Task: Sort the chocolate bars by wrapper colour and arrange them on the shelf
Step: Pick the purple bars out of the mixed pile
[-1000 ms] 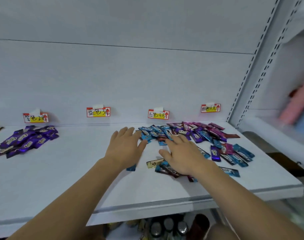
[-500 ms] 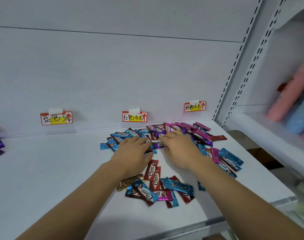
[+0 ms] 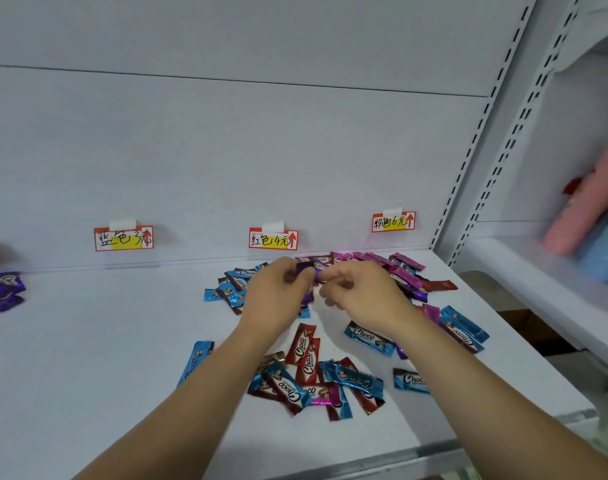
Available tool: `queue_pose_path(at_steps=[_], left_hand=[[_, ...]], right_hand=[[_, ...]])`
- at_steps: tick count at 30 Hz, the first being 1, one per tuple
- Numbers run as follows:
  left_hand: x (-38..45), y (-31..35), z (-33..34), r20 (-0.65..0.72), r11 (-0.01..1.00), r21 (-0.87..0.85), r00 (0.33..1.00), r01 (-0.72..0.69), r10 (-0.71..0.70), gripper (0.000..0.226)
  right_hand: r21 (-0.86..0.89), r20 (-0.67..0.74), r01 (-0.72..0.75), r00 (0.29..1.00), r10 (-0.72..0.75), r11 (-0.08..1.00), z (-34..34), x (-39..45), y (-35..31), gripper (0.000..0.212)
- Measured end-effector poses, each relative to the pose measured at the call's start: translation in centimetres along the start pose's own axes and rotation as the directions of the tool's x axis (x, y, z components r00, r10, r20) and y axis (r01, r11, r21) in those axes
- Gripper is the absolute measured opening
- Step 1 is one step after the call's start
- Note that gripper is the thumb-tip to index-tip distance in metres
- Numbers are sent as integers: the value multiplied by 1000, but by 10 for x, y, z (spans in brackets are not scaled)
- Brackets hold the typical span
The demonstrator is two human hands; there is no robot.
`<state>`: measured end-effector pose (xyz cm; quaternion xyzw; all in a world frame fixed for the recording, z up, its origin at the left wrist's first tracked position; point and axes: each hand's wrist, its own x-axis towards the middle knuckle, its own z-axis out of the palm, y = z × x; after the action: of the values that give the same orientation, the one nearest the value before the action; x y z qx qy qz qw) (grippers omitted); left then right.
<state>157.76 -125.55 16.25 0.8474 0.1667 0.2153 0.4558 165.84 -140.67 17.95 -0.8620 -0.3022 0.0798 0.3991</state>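
Shelf [image 3: 87,358]: white metal board under both my arms, with a white back panel behind it.
Mixed heap [image 3: 330,379]: blue, red and pink chocolate bars lie jumbled from centre to right, some overlapping, the pink ones mostly at the far right.
Purple pile [image 3: 1,292]: sorted purple bars sit at the far left edge, well apart from the heap.
Left hand [image 3: 278,294]: my fingers are curled, pinching one end of a purple bar [image 3: 307,268] lifted above the heap.
Right hand [image 3: 361,294]: my fingers are curled at the bar's other end; whether they actually grip it, I cannot tell.
Price tags: the blue tag [image 3: 124,238], red tag [image 3: 273,239] and pink tag [image 3: 393,221] hang along the back panel, left to right.
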Motion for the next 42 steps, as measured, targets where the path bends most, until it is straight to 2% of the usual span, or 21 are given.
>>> queue_pose_path(at_steps=[1, 3, 5, 8, 11, 14, 17, 19, 21, 23, 25, 26, 29, 32, 34, 37, 40, 42], left_hand=[[0, 4, -2, -12, 992, -118, 998, 54, -56, 22], [-3, 8, -8, 55, 938, -305, 986, 165, -156, 18], [-4, 6, -14, 91, 934, -283, 976, 218, -200, 18], [1, -4, -22, 81, 947, -174, 962, 270, -260, 22], [5, -6, -27, 122, 891, -304, 941, 337, -315, 17], [7, -6, -24, 182, 857, -335, 920, 391, -348, 12], [11, -3, -18, 201, 806, -422, 910, 415, -364, 15], [15, 0, -15, 204, 795, -456, 916, 400, -344, 21], [18, 1, -11, 207, 822, -452, 938, 345, -280, 26], [19, 2, -8, 170, 837, -458, 954, 300, -249, 20], [22, 1, -9, 127, 828, -469, 951, 307, -280, 14], [23, 0, -12, 107, 815, -482, 945, 322, -310, 12], [29, -9, -24, 75, 759, -527, 911, 381, -405, 12], [30, -16, -35, 97, 721, -557, 895, 412, -436, 16], [30, -16, -36, 98, 724, -553, 896, 412, -434, 18], [31, -13, -34, 91, 750, -512, 894, 419, -438, 25], [30, -6, -28, 87, 769, -485, 897, 417, -433, 26], [29, 1, -22, 96, 786, -471, 908, 401, -407, 19]], right_hand=[[-156, -55, 27, 998, -36, 987, 4, 5, 5, 23], [-462, -105, 49, 988, -110, 886, 11, 20, 19, 23], [-600, -78, 39, 991, -107, 799, 13, 32, 27, 20], [-693, 60, 128, 991, -119, 709, 16, 44, 29, 21], [-595, 86, 99, 995, -59, 798, 17, 52, 22, 26], [-454, 143, 18, 988, 53, 891, 9, 58, 11, 36], [-83, 50, -100, 993, 105, 992, -2, 51, -1, 22], [247, 43, -155, 988, 149, 957, -4, 44, -11, 17], [418, 57, -165, 986, 155, 894, -1, 40, -18, 16], [358, -33, -119, 990, 140, 926, 4, 46, -13, 17], [91, -166, -70, 982, 85, 993, 5, 59, 1, 21], [-65, -182, -58, 982, 46, 996, 4, 66, 8, 23], [-473, -55, -18, 998, -9, 881, 11, 85, 27, 24], [-664, 26, 53, 999, -48, 745, 24, 96, 34, 20], [-672, 47, 76, 997, -60, 737, 25, 99, 30, 19], [-565, 41, -11, 998, 41, 825, 17, 95, 21, 37], [-437, -28, -74, 997, 69, 897, 3, 82, 14, 21], [-189, -107, -129, 988, 111, 973, -12, 68, 4, 9]])
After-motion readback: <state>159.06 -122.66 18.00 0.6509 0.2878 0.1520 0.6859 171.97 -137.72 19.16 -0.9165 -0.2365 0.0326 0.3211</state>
